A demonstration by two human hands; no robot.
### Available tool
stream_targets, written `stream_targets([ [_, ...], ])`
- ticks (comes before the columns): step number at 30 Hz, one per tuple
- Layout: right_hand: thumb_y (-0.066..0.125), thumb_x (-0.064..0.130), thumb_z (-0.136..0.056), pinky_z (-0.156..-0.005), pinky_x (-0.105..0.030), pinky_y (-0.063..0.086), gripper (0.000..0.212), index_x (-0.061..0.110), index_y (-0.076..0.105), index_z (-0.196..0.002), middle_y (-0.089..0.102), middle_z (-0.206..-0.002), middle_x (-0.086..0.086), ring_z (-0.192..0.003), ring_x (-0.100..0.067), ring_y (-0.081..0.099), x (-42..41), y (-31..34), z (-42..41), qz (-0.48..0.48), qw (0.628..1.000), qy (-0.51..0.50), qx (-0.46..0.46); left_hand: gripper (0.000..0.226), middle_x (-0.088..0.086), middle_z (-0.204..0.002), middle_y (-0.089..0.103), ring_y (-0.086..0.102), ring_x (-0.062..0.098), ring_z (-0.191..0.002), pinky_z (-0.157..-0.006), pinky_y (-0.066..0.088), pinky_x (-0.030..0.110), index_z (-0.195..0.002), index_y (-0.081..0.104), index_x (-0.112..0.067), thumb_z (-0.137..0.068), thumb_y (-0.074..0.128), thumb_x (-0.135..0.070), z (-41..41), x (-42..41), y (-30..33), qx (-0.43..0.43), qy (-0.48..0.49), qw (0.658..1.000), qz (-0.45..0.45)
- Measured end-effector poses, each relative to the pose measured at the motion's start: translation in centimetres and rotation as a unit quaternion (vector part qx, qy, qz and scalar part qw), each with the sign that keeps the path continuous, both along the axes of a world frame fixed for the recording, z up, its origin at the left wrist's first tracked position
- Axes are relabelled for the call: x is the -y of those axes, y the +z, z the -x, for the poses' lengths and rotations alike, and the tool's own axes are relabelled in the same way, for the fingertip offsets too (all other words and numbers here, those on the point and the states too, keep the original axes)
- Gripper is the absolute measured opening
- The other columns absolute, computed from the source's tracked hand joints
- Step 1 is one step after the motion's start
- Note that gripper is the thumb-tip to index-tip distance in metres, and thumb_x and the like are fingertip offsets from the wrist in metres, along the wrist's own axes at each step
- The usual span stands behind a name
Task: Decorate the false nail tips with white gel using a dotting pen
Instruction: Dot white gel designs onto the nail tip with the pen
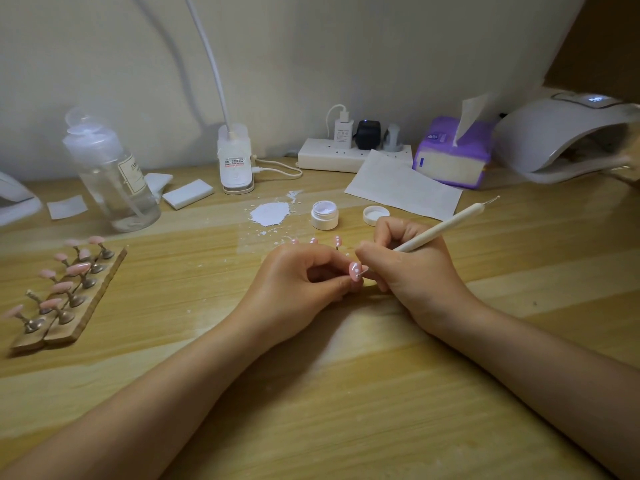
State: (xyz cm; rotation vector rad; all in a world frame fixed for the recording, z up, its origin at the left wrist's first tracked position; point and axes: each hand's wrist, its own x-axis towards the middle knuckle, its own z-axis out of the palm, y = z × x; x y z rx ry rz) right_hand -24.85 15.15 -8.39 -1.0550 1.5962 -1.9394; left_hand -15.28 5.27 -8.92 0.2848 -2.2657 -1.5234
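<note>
A pink nail tip [355,270] is pinched in the left hand [304,282], just in front of the open gel jar [324,215]. The dotting pen [440,231] is gripped by the right hand [412,268], its metal point touching the tip. Three dotted tips [313,241] are seen between hands and jar. The tip rack [65,289] is well left of the jar.

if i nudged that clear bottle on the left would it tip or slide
The clear bottle would probably tip: it stands tall and narrow on the table. It looks nearly empty, so likely light and easy to shift. Its smooth plastic may be slippery.
</note>
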Motion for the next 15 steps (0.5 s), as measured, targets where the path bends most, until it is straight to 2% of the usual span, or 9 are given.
stream_targets([
  [4, 0.059, -0.001, -0.067, -0.037, -0.008, 0.031, 0.036, 0.013, 0.034, -0.046, 0.042, -0.029, 0.009, -0.028, 0.000, 0.040, -0.06, 0.01, 0.05, 0.006, 1.000, 0.002, -0.003, 0.024, -0.009, -0.065, 0.069, 0.061, -0.005, -0.060, -0.058, 0.044, 0.008, -0.074, 0.068, -0.023, -0.077, 0.067, 0.000, -0.05, -0.03, 0.06, 0.004, -0.003, 1.000, 0.000],
  [8, 0.055, 0.007, -0.063, -0.036, -0.010, 0.030, 0.027, 0.012, 0.033, -0.048, 0.042, -0.029, 0.009, -0.028, 0.000, 0.040, -0.06, -0.03, 0.06, 0.008, 1.000, -0.002, -0.001, 0.023, -0.007, -0.067, 0.070, 0.060, -0.004, -0.059, -0.059, 0.045, 0.009, -0.075, 0.069, -0.023, -0.077, 0.068, -0.001, -0.03, -0.07, 0.10, 0.002, -0.001, 1.000, -0.004],
  [15, 0.059, -0.005, -0.069, -0.037, -0.009, 0.031, 0.037, 0.012, 0.033, -0.048, 0.042, -0.028, 0.008, -0.028, 0.000, 0.040, -0.03, -0.31, 0.27, 0.000, 1.000, -0.009, -0.003, 0.023, -0.005, -0.068, 0.071, 0.062, -0.001, -0.062, -0.059, 0.046, 0.010, -0.074, 0.069, -0.025, -0.077, 0.068, -0.002, -0.10, -0.04, 0.07, 0.003, 0.003, 1.000, 0.000],
])
